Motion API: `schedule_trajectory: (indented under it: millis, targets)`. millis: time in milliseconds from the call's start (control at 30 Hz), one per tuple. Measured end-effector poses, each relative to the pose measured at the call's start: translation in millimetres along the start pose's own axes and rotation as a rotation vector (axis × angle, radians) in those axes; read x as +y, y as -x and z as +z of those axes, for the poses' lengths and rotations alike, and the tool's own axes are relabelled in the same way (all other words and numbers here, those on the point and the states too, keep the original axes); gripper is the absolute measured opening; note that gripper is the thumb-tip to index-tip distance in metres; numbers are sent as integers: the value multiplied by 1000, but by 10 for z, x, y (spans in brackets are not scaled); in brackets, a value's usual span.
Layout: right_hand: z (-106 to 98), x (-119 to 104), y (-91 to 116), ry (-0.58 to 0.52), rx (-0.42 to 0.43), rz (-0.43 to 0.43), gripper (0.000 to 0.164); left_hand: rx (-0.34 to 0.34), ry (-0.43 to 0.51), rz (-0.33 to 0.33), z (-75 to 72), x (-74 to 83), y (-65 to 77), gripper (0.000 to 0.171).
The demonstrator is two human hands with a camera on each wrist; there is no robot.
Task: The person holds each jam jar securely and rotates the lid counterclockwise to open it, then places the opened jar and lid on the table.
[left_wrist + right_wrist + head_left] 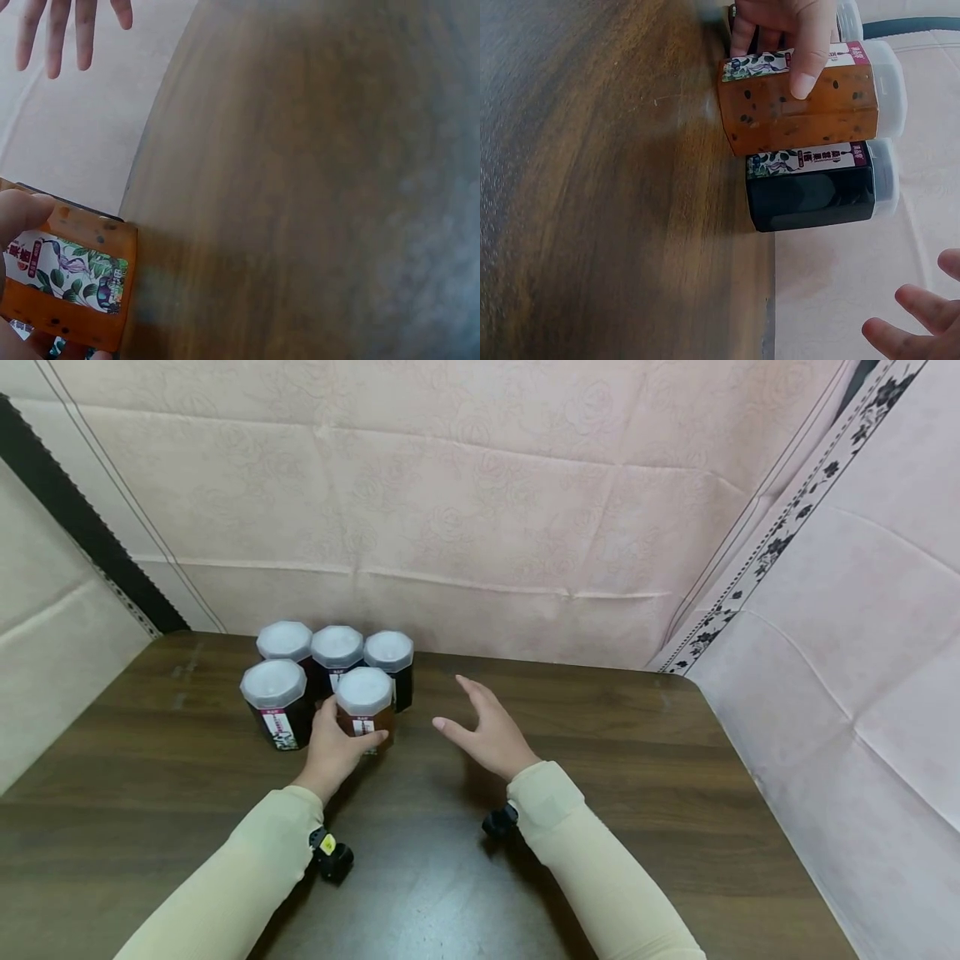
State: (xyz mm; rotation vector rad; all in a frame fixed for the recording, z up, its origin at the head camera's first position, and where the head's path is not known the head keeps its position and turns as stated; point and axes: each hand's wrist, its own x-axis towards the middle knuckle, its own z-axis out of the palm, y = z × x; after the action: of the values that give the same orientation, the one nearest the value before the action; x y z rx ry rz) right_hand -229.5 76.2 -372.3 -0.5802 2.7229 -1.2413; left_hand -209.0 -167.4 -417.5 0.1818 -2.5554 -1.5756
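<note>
My left hand (330, 750) grips a jar of amber jelly with dark specks (365, 693) and a white octagonal lid, at the front right of a group of jars. In the left wrist view the thumb (26, 210) lies across one face of the amber jar (105, 238), above its leaf-printed label. My right hand (492, 735) is held over the table to the right, fingers spread, touching nothing. Beside the left hand stands a dark jar (273, 685). Another dark jar (810, 199) is close behind the amber one in the right wrist view.
Three more white-lidded jars line the back, at left (285, 641), middle (337, 647) and right (390, 652). The brown wooden table (420, 877) ends at a pale patterned cloth (465, 527). A white cloth (847, 635) hangs along the right side.
</note>
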Motion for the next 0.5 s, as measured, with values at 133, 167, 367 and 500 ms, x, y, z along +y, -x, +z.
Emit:
schedule_trajectory:
  millis: [133,167,367,500]
  targets:
    - [8,1,0,-3,5,-8,81,8,12,14,7,-22,-7,85]
    - [5,-1,1,-4,5,-9,81,9,16,19,8,-23,-8,84]
    - [-11,-22,7,4,8,-13,81,14,44,30,15,-25,5,82]
    - [-16,-37,9,8,9,-19,81,24,38,48,21,-33,28,80]
